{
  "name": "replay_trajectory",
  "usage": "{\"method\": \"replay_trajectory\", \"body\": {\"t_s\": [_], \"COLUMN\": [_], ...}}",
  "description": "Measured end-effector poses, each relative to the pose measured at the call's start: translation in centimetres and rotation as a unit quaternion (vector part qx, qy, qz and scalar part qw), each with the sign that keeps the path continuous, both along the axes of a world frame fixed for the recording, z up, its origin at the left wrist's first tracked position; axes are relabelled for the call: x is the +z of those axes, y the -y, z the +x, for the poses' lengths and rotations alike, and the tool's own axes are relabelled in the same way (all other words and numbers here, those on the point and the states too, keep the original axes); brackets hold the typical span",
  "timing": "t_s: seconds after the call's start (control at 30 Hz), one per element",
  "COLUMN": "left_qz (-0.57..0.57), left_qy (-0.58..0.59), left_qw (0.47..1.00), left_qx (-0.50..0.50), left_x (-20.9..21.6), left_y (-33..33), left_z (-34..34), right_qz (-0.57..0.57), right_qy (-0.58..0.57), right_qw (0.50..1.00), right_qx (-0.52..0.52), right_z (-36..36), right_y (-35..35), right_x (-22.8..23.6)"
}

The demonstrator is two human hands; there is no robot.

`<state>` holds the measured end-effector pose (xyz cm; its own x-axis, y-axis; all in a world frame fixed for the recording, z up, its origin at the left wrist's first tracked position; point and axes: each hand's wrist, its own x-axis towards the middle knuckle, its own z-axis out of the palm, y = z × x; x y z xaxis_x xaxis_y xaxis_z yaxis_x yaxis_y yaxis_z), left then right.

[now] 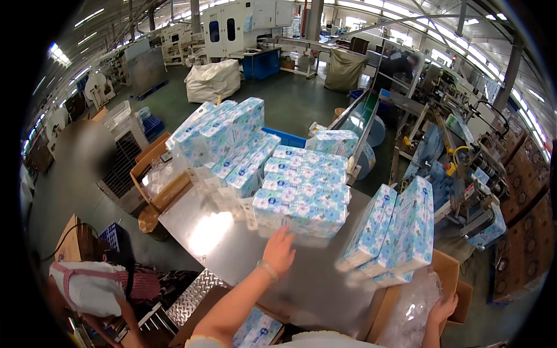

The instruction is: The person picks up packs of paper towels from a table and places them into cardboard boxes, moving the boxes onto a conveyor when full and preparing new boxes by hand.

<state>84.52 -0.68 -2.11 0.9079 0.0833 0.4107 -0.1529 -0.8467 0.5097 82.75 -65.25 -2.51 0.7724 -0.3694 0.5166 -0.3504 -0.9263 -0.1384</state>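
Note:
My left hand (279, 252) reaches over the metal table (232, 239), fingers stretched out near the front face of a row of flower-printed tissue packs (299, 217). It holds nothing. At the lower right, my right hand (442, 311) is closed at the side of an open cardboard box (445, 268) lined with clear plastic film (409, 310); its fingers are partly hidden. Between that box and the row stand more blue-and-white tissue packs (413, 229), tilted and side by side. Another group of tissue packs (235, 136) is stacked at the table's far left.
A second cardboard box (174, 194) with plastic inside adjoins the table's left edge. Beyond the table runs a green conveyor (364, 113), with machinery on the right. A co-worker (96, 284) is at the lower left. More packs (255, 329) lie below my left arm.

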Motion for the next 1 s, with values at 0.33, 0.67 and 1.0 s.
{"method": "replay_trajectory", "body": {"t_s": [0.33, 0.67, 1.0], "left_qz": [0.19, 0.241, -0.52], "left_qy": [-0.152, -0.121, 0.099], "left_qw": [0.97, 0.962, 0.785], "left_qx": [0.02, -0.032, 0.323], "left_x": [-1.1, 7.2, 11.9], "left_y": [-3.4, -4.8, -2.9], "left_z": [13.9, -0.6, -31.8], "right_qz": [0.049, -0.05, -0.027], "right_qy": [0.025, -0.237, -0.2], "right_qw": [0.781, 0.771, 0.739], "right_qx": [0.622, 0.589, 0.643], "right_z": [16.5, 31.7, 20.9], "right_y": [-41.6, -56.1, -57.3], "right_x": [10.3, -0.7, 1.0]}}
